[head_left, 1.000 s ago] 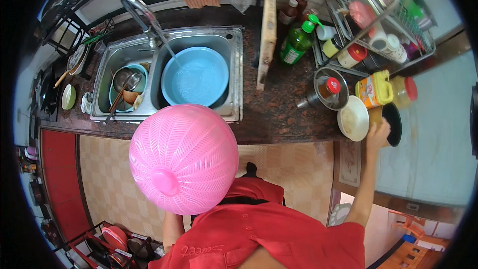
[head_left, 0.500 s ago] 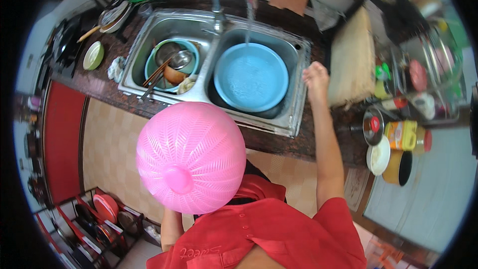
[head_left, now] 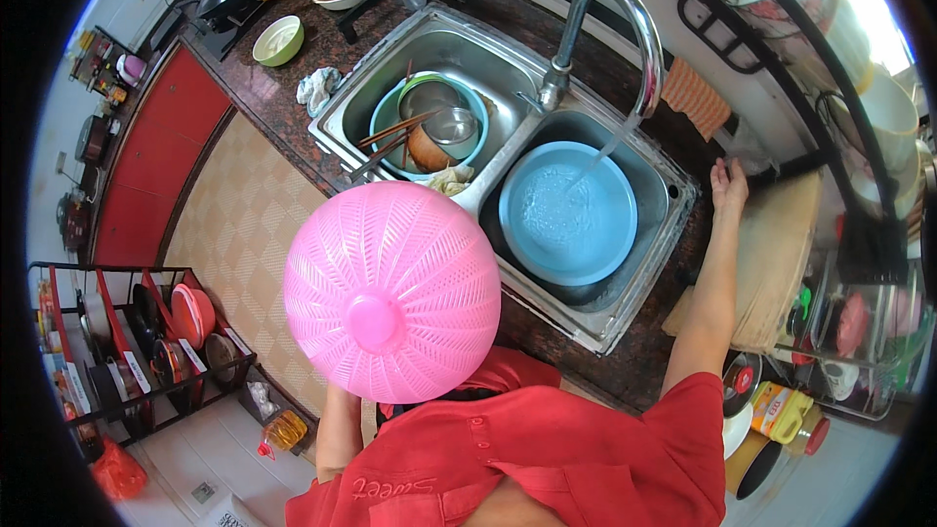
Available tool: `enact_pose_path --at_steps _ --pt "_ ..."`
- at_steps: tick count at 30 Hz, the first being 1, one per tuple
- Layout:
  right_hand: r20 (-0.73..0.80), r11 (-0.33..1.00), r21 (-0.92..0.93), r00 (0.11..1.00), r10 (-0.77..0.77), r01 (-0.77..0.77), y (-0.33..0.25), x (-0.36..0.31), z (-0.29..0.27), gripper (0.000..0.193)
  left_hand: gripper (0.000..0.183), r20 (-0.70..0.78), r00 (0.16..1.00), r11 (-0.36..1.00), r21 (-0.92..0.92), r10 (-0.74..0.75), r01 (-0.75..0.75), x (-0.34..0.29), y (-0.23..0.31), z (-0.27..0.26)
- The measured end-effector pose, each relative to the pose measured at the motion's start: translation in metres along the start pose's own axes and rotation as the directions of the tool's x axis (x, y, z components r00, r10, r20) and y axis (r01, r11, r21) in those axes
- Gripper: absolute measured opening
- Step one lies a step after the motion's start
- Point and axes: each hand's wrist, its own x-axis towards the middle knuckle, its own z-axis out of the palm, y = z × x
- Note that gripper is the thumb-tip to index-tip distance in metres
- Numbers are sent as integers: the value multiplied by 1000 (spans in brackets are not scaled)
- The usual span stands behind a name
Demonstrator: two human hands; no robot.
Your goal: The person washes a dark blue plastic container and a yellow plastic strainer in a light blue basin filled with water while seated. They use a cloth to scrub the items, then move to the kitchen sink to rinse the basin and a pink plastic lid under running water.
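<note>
A pink woven-pattern plastic basket [head_left: 420, 263], its round base facing up toward me, is held in the air in front of my body. My left forearm runs in behind it, and that hand's fingers are hidden by it. My right hand [head_left: 728, 187] reaches past the sink's right edge with fingers apart and nothing in them, close to a wooden chopping board [head_left: 781, 254]. In the right sink bowl, water runs from the chrome faucet [head_left: 649, 78] into a light blue basin [head_left: 625, 224].
The left bowl of the double sink [head_left: 508, 68] holds a teal basin [head_left: 390, 158] with metal bowls, chopsticks and a brown rounded bowl. A green bowl [head_left: 279, 41] and a cloth [head_left: 317, 90] lie on the counter. A rack of pans [head_left: 156, 332] stands lower left; dish shelves [head_left: 859, 166] are at right.
My view has turned, so the sink appears further right and tilted. My right hand has moved toward the back beside the board, its fingers now spread. The pink basket stays in front of me.
</note>
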Motion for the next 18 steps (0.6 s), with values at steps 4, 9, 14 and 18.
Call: enact_pose_path --at_steps 4,9,14,18 --pt "-93 937 -92 934 -344 336 7 -18 8 22 50 49 999 1000 24 6 -7 24 11 27" --pt "-27 710 -405 769 -638 575 27 -148 30 27 49 154 988 996 86 -5 -8 77 36 70" --pt "-39 814 -324 853 -520 482 42 -248 33 26 48 325 942 985 170 -88 34 165 58 132" --pt "-52 959 -278 996 -79 61 72 -274 -3 20 48 467 865 966 247 -183 71 222 74 196"
